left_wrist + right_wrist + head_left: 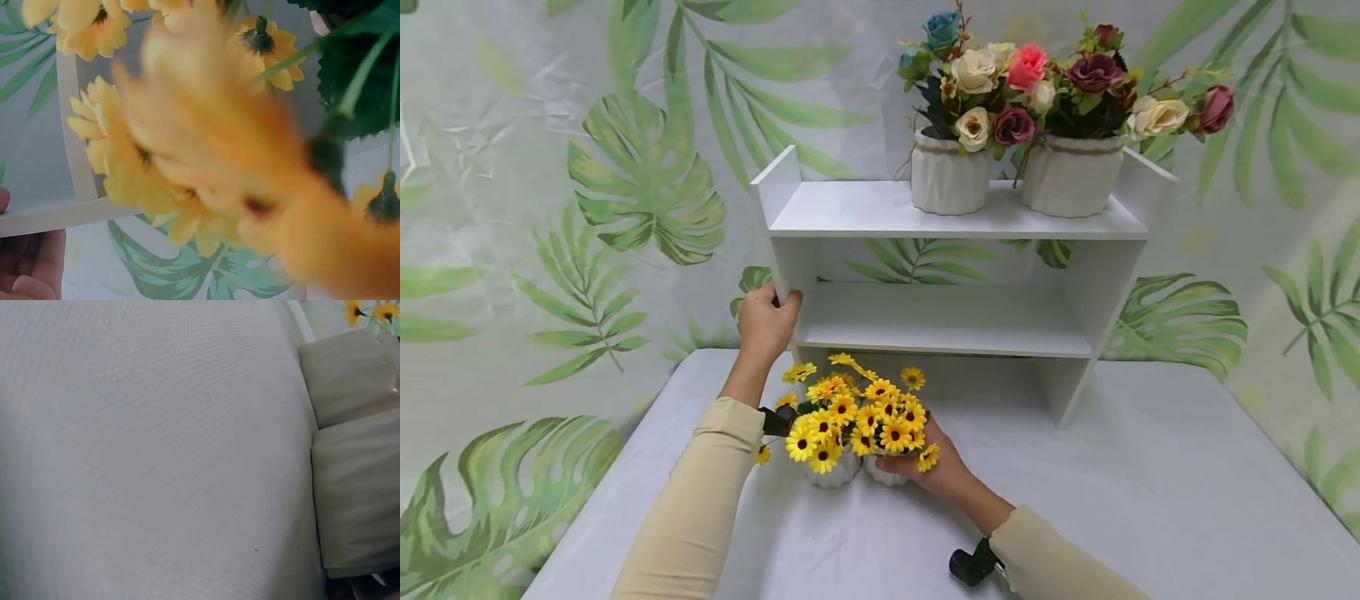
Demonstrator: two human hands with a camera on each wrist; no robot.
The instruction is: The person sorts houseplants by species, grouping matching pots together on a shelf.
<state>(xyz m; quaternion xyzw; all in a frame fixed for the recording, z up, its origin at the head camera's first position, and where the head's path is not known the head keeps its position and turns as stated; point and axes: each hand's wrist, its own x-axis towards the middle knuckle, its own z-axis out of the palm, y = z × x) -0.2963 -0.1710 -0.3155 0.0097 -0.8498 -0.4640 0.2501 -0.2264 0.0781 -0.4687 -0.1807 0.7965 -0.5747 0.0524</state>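
Yellow daisies (850, 417) in two small white pots (886, 473) stood on the surface (1150, 500), just in front of the white shelf (940, 317). The right hand (942, 467) held the right pot, its fingers curled round it beneath the blooms. The left hand (765, 321) gripped the shelf's left upright, thumb in front and fingers wrapped behind it. On the top board stood two white pots of roses (1022, 75).

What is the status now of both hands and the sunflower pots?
Left hand grips shelf unit side panel. Right hand holds right sunflower pot on table. Path to shelves unobstructed.
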